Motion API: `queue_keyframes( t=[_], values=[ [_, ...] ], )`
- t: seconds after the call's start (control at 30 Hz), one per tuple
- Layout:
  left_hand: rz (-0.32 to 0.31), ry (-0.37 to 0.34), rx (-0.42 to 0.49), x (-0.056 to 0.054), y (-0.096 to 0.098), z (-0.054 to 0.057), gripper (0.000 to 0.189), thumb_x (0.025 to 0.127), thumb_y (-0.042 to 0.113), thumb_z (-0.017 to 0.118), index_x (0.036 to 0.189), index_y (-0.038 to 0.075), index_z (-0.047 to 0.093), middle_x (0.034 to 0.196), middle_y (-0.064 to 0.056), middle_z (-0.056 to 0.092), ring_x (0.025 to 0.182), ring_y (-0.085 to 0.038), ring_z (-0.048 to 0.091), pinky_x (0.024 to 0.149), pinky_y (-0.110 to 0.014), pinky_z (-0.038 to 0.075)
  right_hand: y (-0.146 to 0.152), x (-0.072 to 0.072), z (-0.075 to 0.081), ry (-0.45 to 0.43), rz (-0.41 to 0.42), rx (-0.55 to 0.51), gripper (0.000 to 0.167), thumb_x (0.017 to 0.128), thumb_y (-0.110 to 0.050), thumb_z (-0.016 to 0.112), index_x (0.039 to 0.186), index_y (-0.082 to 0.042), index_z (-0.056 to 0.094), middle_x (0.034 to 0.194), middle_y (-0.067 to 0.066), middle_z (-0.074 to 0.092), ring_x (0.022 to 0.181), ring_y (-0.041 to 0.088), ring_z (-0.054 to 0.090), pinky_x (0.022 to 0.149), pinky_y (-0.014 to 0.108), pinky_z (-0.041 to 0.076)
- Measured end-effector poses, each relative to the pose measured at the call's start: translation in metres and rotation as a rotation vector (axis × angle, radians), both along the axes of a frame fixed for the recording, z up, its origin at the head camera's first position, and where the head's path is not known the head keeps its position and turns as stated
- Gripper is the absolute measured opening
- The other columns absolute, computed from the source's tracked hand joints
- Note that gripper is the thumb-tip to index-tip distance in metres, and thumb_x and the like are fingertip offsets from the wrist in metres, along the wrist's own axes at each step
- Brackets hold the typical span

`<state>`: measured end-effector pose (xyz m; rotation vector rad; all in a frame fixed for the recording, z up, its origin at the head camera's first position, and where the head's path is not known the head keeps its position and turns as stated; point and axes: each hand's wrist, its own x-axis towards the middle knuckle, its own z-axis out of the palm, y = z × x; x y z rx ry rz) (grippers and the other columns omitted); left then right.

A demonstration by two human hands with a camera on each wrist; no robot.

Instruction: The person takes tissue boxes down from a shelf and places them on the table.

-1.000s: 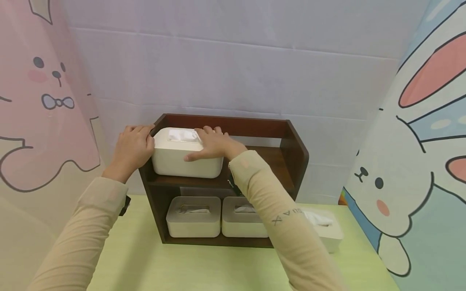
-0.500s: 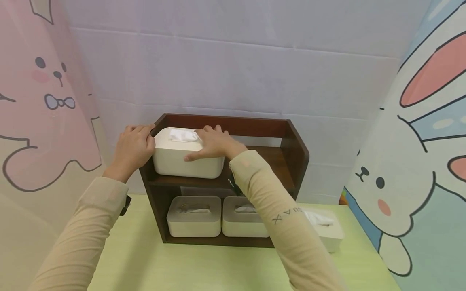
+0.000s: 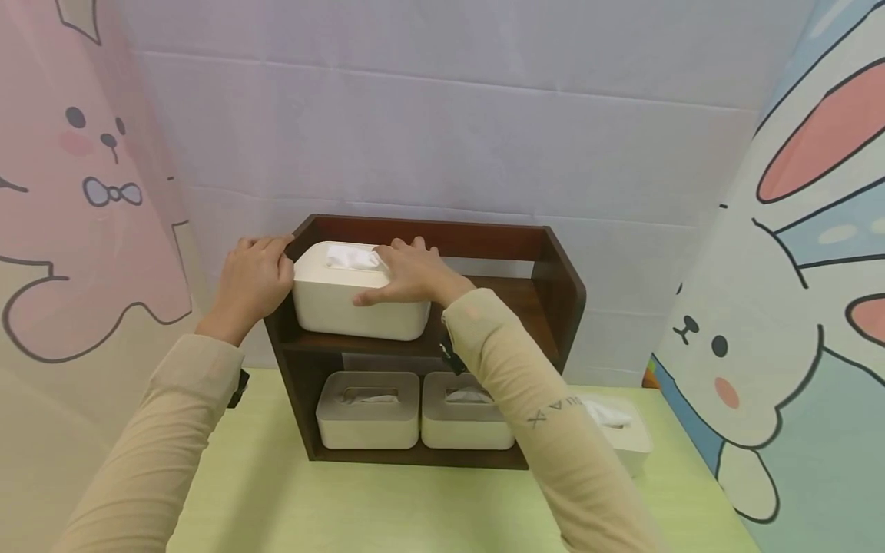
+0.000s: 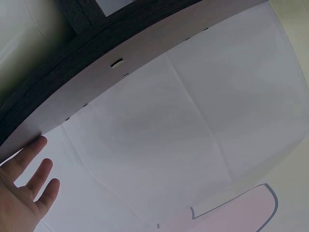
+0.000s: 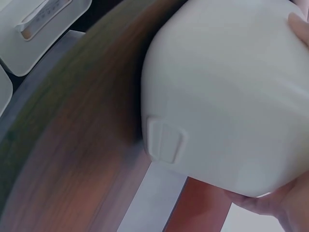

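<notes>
My right hand [image 3: 411,275] spans a cream tissue box [image 3: 332,306] on the upper left of a dark brown wooden shelf [image 3: 432,347]. Its thumb lies against the box's front and its fingers reach over the top toward the back. In the right wrist view, the box [image 5: 217,96] fills much of the picture, with fingers [image 5: 294,203] at its edge. White tissue [image 3: 353,257] shows in the top slot. My left hand [image 3: 252,280] rests on the shelf's left side panel. The left wrist view shows its fingers [image 4: 46,176] extended beside the panel's outer face; its thumb is out of sight there.
Two tissue boxes with greyish lids, the left one [image 3: 368,411] and the right one [image 3: 466,411], sit on the lower shelf. Another white tissue box [image 3: 625,438] stands on the pale green table [image 3: 346,507], right of the shelf, partly behind my right sleeve [image 3: 553,430].
The tissue box under my right hand has shifted slightly to the right on the upper shelf, and the hand has moved with it. My left hand stays at the side panel.
</notes>
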<state>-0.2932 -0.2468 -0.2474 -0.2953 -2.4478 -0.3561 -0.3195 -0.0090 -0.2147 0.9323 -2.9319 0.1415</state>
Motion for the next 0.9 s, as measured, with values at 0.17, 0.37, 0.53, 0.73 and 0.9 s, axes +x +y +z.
queue_keyframes(
  t=[0.17,0.37,0.53,0.73,0.9],
  values=[
    [-0.003,-0.004,-0.001,-0.001,-0.001,0.0,0.044,0.089,0.013,0.029,0.122,-0.002,0.055,0.121,-0.023,0.056,0.106,-0.046,0.046,0.086,-0.059,0.037,0.004,0.001,-0.001,0.013,0.007,-0.014,0.094,0.066,-0.076,0.053,0.14,-0.021,0.035,0.127,0.001,0.045,0.103,0.023,0.038,0.089,0.045,0.036],
    [-0.001,-0.007,-0.005,-0.002,-0.001,0.001,0.043,0.09,0.013,0.029,0.122,-0.001,0.054,0.122,-0.023,0.056,0.107,-0.046,0.046,0.086,-0.059,0.037,0.011,0.002,-0.003,0.033,0.028,-0.054,0.091,0.067,-0.075,0.053,0.139,-0.021,0.037,0.126,0.002,0.045,0.1,0.024,0.038,0.085,0.043,0.037],
    [0.0,-0.005,-0.01,-0.002,-0.001,0.0,0.043,0.09,0.012,0.029,0.122,-0.002,0.054,0.121,-0.024,0.056,0.107,-0.046,0.046,0.087,-0.059,0.037,0.016,0.007,0.0,0.053,0.039,-0.049,0.092,0.068,-0.075,0.052,0.14,-0.02,0.035,0.126,0.002,0.045,0.099,0.023,0.038,0.082,0.041,0.036],
    [-0.001,0.0,-0.011,-0.003,-0.002,-0.001,0.043,0.09,0.012,0.03,0.122,-0.002,0.054,0.12,-0.024,0.056,0.107,-0.046,0.046,0.086,-0.059,0.037,0.025,0.015,0.004,0.085,0.047,-0.036,0.092,0.068,-0.075,0.051,0.141,-0.022,0.033,0.132,0.001,0.042,0.104,0.024,0.039,0.083,0.041,0.037],
    [-0.001,0.0,-0.008,-0.002,-0.001,-0.001,0.043,0.09,0.012,0.03,0.122,-0.002,0.055,0.12,-0.024,0.057,0.106,-0.046,0.046,0.086,-0.059,0.037,0.035,0.023,0.007,0.101,0.047,-0.035,0.093,0.068,-0.075,0.05,0.143,-0.023,0.031,0.137,0.001,0.039,0.107,0.025,0.038,0.084,0.042,0.037]
  ],
)
